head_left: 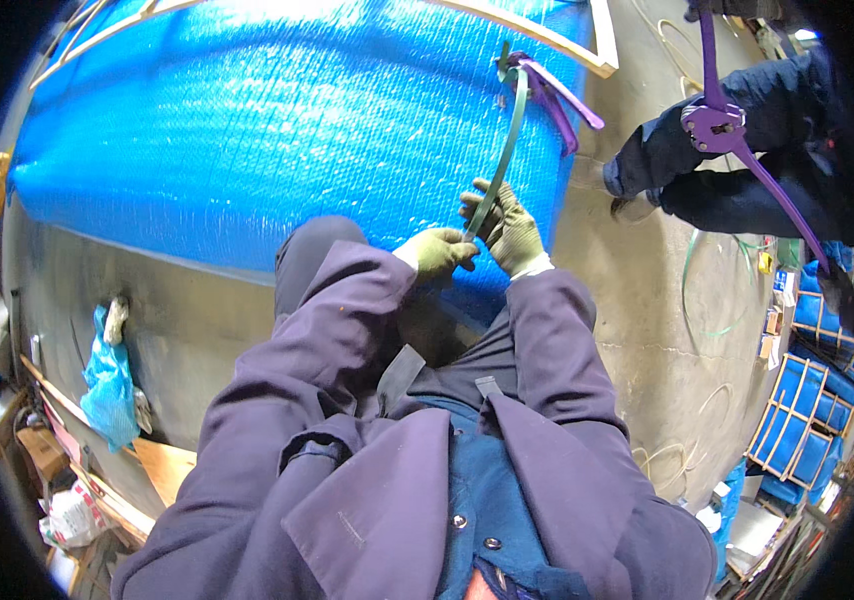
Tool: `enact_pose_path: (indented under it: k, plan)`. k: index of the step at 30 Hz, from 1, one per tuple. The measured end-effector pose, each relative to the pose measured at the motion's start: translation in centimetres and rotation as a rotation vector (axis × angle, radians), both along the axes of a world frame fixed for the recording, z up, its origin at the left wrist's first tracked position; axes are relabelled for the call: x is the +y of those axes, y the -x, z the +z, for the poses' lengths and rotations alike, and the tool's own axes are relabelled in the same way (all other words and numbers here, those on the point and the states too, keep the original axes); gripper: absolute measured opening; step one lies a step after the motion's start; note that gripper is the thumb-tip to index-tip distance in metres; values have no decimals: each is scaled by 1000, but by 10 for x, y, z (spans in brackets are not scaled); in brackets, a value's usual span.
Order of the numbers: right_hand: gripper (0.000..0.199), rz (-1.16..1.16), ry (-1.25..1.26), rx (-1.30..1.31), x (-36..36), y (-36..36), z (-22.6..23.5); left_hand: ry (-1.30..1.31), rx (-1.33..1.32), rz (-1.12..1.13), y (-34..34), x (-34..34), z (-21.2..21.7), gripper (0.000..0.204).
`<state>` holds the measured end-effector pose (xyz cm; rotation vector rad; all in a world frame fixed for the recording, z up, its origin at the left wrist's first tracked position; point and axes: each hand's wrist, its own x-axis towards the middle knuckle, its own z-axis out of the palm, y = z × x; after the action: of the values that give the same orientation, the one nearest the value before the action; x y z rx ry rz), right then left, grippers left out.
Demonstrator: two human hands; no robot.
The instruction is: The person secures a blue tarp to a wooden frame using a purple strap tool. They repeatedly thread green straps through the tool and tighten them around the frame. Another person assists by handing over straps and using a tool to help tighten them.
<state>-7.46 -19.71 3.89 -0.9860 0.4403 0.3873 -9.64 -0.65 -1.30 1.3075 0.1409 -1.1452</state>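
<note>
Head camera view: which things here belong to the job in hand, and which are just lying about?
Seemingly in use:
green strap, gripped by the left hand and right hand
blue-wrapped bundle
purple-handled tool near the strap's upper end

Apparently lying about:
light-blue plastic bag, left
white bag, lower left
blue-wrapped stacks, far right

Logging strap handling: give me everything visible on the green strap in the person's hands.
The green strap is a dark, narrow flat band, plastic by its look, with a slight sheen. It bows in a loose arc above the blue wrapped bundle, from the purple-handled tool at its upper end down to the person's gloved hands. The left hand and right hand meet at its lower stretch. Whether it passes under the bundle can't be seen.
</note>
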Motion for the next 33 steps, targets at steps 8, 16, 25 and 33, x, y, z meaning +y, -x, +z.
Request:
enact_pose_path:
  k: [8, 16, 25, 33]
  plan:
    - [53, -42, 141, -42, -1, -11, 34, -40, -106, -258, 10, 13, 8, 32]
    - [42, 175, 313, -3, 19, -23, 36, 71, -29, -18, 5, 16, 14, 20]
    - [56, -6, 1238, -323, -49, -109, 53, 259, -40, 68, -24, 23, 45, 35]
    - [96, 421, 2066, -108, -90, -200, 90, 344, 68, 118, -46, 54, 92, 40]
